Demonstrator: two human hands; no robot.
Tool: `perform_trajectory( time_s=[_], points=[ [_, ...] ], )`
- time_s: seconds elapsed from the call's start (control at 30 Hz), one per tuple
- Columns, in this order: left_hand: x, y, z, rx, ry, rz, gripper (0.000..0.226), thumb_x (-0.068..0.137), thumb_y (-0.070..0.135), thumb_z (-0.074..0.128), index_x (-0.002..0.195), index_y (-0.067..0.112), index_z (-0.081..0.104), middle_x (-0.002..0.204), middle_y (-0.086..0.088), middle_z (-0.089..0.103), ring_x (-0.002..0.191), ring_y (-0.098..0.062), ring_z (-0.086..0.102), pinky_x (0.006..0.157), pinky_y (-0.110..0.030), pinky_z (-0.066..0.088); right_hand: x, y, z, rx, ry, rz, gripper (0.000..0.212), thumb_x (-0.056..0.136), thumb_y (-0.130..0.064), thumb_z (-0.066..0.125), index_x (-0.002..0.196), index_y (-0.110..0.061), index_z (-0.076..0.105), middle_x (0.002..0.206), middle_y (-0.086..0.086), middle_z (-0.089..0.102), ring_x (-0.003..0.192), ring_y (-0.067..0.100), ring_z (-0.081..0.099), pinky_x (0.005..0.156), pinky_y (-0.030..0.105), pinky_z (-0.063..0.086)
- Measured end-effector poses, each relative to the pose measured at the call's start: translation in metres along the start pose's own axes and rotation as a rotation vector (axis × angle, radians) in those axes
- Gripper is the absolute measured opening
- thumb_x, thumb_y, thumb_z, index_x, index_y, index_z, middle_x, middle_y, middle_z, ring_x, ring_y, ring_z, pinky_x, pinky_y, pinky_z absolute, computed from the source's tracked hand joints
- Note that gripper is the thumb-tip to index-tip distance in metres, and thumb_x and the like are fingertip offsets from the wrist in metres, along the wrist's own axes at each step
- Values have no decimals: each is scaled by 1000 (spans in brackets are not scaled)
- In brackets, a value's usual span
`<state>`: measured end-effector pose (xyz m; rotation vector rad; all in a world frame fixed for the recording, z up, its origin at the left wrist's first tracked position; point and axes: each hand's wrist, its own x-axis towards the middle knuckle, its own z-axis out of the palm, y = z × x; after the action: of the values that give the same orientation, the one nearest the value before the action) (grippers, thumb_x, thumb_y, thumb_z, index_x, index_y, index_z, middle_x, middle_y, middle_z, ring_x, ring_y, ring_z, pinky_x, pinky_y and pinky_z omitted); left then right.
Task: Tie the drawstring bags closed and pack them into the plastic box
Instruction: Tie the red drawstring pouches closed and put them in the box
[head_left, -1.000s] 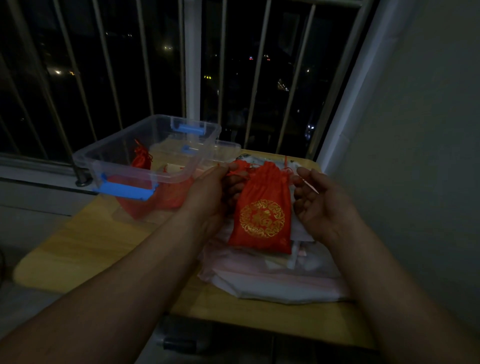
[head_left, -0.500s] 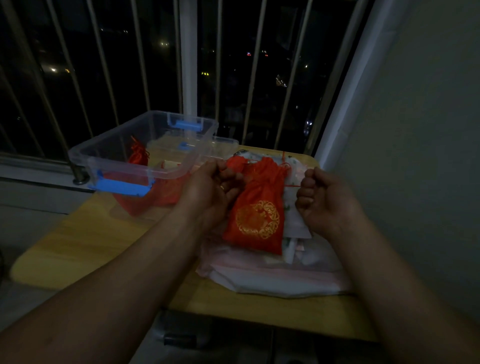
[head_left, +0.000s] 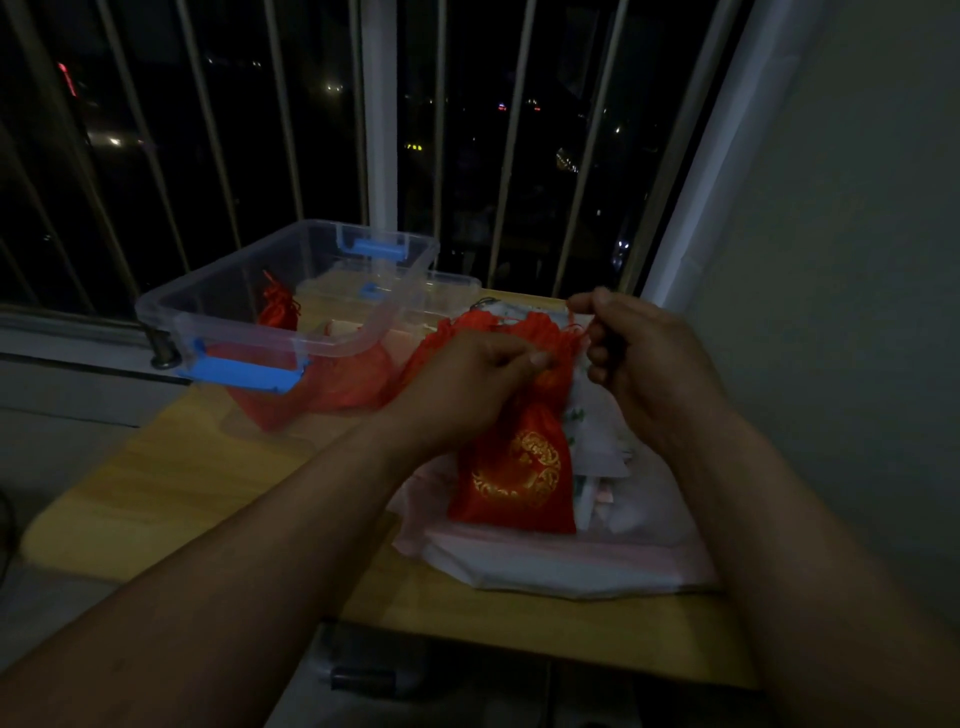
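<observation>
Red bag (head_left: 514, 467): one in hand, gold-printed, upright on a pale pile, near right on the worktop; neck gathered, apparently not yet knotted.
Cord (head_left: 574, 328): red, drawn out rightward from the neck, likely to cinch the mouth.
Left grip (head_left: 467, 387): thumb and forefinger pinching the bag's neck, probably to steady it against the pull.
Right grip (head_left: 641, 364): fingers curled, pinching the cord just right of the neck.
Pale pile (head_left: 571, 564): flat pale bags and a clear sleeve under the red bag; number impossible to tell.
Plastic box (head_left: 228, 299): one, clear, open-topped, far left, within easy reach for packing.
Blue latches (head_left: 244, 376): two on the box.
Packed bags (head_left: 278, 312): red, inside the box; one tied neck upright, at least two in all, exact count blurred through the wall.
Lid (head_left: 460, 283): seemingly one, clear, behind the box.
Worktop (head_left: 182, 467): one, wooden, against the window bars (head_left: 379, 130).
</observation>
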<state>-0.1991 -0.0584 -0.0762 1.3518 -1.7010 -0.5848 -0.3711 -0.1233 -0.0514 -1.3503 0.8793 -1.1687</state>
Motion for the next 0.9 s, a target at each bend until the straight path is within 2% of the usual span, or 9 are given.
perform_trajectory(
  time_s=[0.1,0.17,0.27,0.33,0.43,0.57,0.73,0.83,0.9],
  points=[
    [1,-2,2,9,-68,41,31,107,25,54,103,-1,72,76,-26,61,59,-10,47,55,-20,38,4,-4,3,55,-25,3,23,104,-18,52,107,-10,74,76,-3,64,58,7,54,51,20,43],
    [3,-4,4,-2,-58,33,30,106,24,55,102,-2,71,71,-20,60,58,-8,46,54,-19,38,7,-3,2,64,-51,4,24,104,-19,53,112,-12,74,84,-2,67,62,7,56,52,19,44],
    [6,-5,7,-71,-4,-39,25,107,24,55,100,5,70,59,6,53,51,-5,44,51,-21,38,6,-2,2,117,-50,30,23,105,-21,53,114,-14,72,90,2,69,66,9,59,55,22,48],
    [6,-6,8,-137,25,-69,23,108,23,52,102,7,67,58,7,53,52,-10,46,52,-26,38,0,0,4,89,-22,83,18,104,-20,53,104,-13,70,85,2,69,62,10,59,55,25,48],
    [6,-5,7,-216,57,-62,18,107,24,52,103,12,65,66,-4,55,58,-18,47,56,-33,38,-10,8,2,-186,-85,156,15,101,-18,58,92,-13,70,75,0,70,66,13,59,64,31,48],
    [6,-3,8,-297,102,-64,19,107,23,53,103,8,64,69,-10,55,59,-20,45,56,-34,37,-20,13,5,-331,-237,163,12,97,-22,67,92,-18,77,86,6,78,76,20,71,70,35,54],
    [2,-4,7,-283,100,-52,18,107,25,53,103,13,66,66,-5,56,57,-18,47,52,-29,38,-20,19,12,-257,-172,119,12,94,-16,69,86,-16,77,86,11,77,75,23,71,69,38,55],
    [2,-7,6,-267,185,-78,22,108,25,52,101,12,68,59,2,58,51,-8,49,49,-22,39,-18,22,17,-88,-154,177,10,93,-11,69,87,-11,77,92,18,77,85,31,72,80,44,59],
    [2,-11,5,-317,245,-131,25,108,25,50,101,10,69,57,1,58,50,-11,48,48,-25,38,-20,20,19,49,-153,211,11,93,-8,67,85,-10,75,85,13,76,77,24,73,69,35,60]
  ],
)
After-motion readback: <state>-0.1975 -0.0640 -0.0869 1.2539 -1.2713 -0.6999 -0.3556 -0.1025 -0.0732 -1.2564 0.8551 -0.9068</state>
